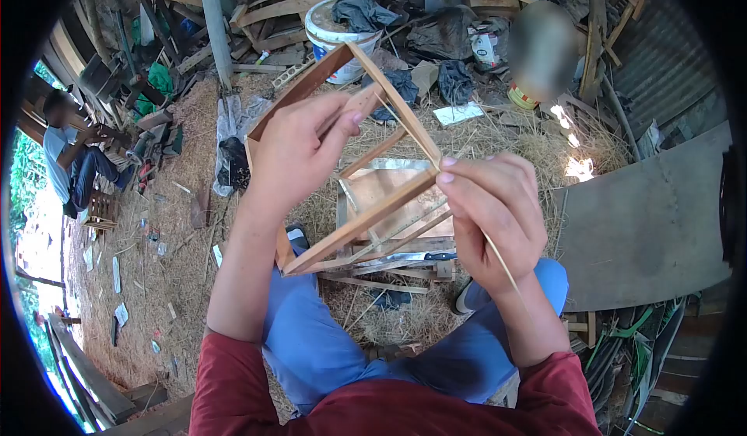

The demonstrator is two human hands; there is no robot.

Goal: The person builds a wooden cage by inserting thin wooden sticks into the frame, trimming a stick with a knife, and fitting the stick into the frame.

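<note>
A wooden frame [362,220] of narrow bars is raised, tilted, over my lap, its lower corner close to my left knee. My left hand [299,148] closes at the frame's upper side, index finger against the upper right bar and thumb bent below. What its other fingers grip is hidden. My right hand [498,218] pinches a thin pale strip [504,269] at the frame's right corner. The strip's loose end hangs below that hand toward the wrist. A fine line of similar material runs along the upper right bar between the hands.
Between my feet lie a board [397,191], wooden pieces and a knife [438,256]. A white bucket [323,39] with black plastic stands ahead. A large grey sheet [646,222] is at right. Another person [66,152] sits at far left. Straw and shavings cover the ground.
</note>
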